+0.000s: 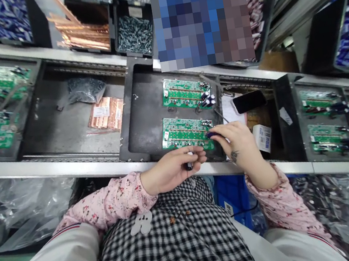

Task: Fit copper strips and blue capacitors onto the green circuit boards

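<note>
Two green circuit boards lie one behind the other in a black tray. Dark capacitors stand at the right end of the far board. At the right end of the near board, my right hand pinches a dark blue capacitor between thumb and finger. My left hand is palm up at the near edge of that board, its fingers curled around a small dark capacitor.
Left of the tray lie copper strips and a bag of dark parts. A phone and a small white box are on the right. Part bins line the back. More boards sit at both sides.
</note>
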A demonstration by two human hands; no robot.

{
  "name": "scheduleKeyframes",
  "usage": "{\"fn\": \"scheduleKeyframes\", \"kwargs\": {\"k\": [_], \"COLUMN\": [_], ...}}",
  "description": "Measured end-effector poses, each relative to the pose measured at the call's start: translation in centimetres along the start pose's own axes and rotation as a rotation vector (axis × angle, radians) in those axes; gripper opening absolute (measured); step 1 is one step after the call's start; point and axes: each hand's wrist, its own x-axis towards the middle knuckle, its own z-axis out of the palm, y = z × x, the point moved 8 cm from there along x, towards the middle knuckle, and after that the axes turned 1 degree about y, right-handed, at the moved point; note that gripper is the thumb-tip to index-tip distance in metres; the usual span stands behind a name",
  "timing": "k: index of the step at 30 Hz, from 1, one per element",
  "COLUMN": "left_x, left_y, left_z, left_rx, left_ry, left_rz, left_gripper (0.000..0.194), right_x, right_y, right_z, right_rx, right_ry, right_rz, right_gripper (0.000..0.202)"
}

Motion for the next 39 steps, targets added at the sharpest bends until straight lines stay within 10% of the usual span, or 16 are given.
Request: {"fn": "scheduleKeyframes", "kwargs": {"k": [9,15,22,26,30,39], "left_x": [0.4,0.9,1.6,0.4,-0.9,3.1], "left_y": [-0.6,-0.2,-1.7,-1.9,1.5,12.2], "left_z": [0.6,0.4,0.1,0.2,1.3,5.2], "left_rx": [0.159,0.182,0.189,0.195,0.328,0.848], "left_ry": [-0.285,-0.239,-0.189,-0.147,-0.162,-0.102], "left_rz": [0.009,0.085,-0.058,-0.124,-0.061,0.421], "left_gripper": [0.019,0.025,0.029,0.016,0.021,0.024], "right_x": [0.0,-0.3,-1.9,-2.9,-4.0,-3.5], "right_y": [-0.2,-2.0,-5.2,-3.0,0.7,0.2], "right_z": [0.5,0.2,-1.1,-0.7,0.4,1.1], "right_rx": [-0.065,-0.116,0.451,0.496,0.402,0.307], "right_ry": [-0.097,-0.014,0.001,0.024,0.078,0.063], "right_rz": [-0.035,-0.145,-0.142,0.074,0.363,0.398], "right_gripper": [0.028,0.024,0.030,0.011,0.019,0.021]}}
